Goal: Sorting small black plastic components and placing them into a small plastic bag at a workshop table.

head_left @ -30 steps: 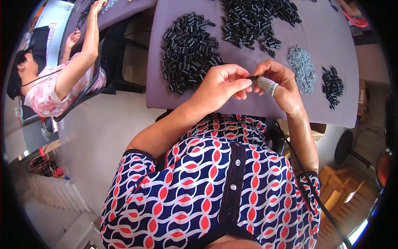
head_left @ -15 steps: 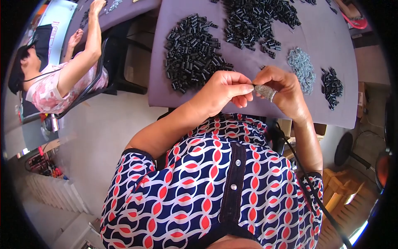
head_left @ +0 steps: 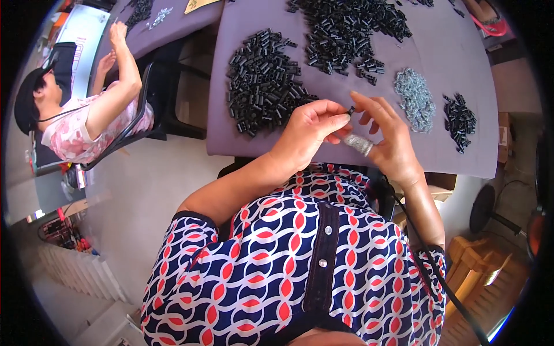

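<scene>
Over the table's near edge, my left hand (head_left: 306, 132) pinches a small black plastic piece (head_left: 351, 110) between thumb and forefinger. Just to its right is my right hand (head_left: 395, 138), its fingers loosely spread around the piece and its thumb wrapped in grey tape (head_left: 358, 143). Whether a right fingertip touches the piece I cannot tell. Left of my hands lies a heap of short black tubular pieces (head_left: 259, 86). Small silvery metal parts (head_left: 414, 101) are piled to the right, with a smaller group of black pieces (head_left: 460, 122) beyond them.
A larger black heap (head_left: 352, 34) spreads across the back of the purple-grey table (head_left: 375, 164). At the left, another person (head_left: 86, 121) sits on a black chair (head_left: 167, 98) at a second table. A dark cable (head_left: 421, 248) runs down my right side. Wooden furniture (head_left: 476, 262) stands at lower right.
My right hand's fingers have come away from the pinch and spread apart. The left hand keeps its pinch, and the black piece now shows at its fingertips. The other person's raised hand has moved lower.
</scene>
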{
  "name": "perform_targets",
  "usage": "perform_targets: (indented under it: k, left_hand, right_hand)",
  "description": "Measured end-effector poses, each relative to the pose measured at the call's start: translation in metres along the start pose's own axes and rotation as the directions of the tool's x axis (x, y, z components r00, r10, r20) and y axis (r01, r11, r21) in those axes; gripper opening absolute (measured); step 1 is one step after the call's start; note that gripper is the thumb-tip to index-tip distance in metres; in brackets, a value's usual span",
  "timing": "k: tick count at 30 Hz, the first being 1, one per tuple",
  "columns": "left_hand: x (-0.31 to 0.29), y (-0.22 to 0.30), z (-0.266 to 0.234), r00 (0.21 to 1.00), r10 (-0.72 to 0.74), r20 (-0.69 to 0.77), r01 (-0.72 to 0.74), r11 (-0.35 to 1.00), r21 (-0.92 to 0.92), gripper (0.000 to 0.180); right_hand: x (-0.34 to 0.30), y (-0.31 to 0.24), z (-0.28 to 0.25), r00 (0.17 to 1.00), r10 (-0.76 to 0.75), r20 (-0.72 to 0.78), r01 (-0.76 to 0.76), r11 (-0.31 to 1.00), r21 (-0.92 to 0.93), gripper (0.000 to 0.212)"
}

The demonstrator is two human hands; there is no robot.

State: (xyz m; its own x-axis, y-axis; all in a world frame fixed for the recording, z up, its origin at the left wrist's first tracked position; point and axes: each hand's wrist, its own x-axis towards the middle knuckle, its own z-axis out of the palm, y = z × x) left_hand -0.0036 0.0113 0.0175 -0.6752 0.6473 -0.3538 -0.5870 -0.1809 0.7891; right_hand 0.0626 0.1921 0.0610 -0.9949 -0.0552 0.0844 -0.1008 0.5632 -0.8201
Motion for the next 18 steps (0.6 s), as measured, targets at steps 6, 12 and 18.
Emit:
perform_targets:
  k: [6, 12, 18]
  left_hand:
    - [0.003, -0.005, 0.002, 1.0, 0.011, 0.01, -0.011, 1.0, 0.018, 0.017]
    - [0.001, 0.002, 0.005, 0.995, -0.076, 0.058, 0.078, 0.996, -0.039, 0.02]
    - [0.002, 0.007, 0.005, 0.968, -0.2, 0.154, 0.22, 0.966, -0.132, 0.022]
  right_hand:
    - [0.009, 0.013, 0.015, 0.957, -0.274, -0.09, 0.22, 0.895, -0.387, 0.06]
    - [0.007, 0.019, 0.015, 0.967, -0.246, -0.069, 0.214, 0.928, -0.307, 0.043]
    - [0.006, 0.021, 0.013, 0.959, -0.274, -0.066, 0.252, 0.94, -0.23, 0.041]
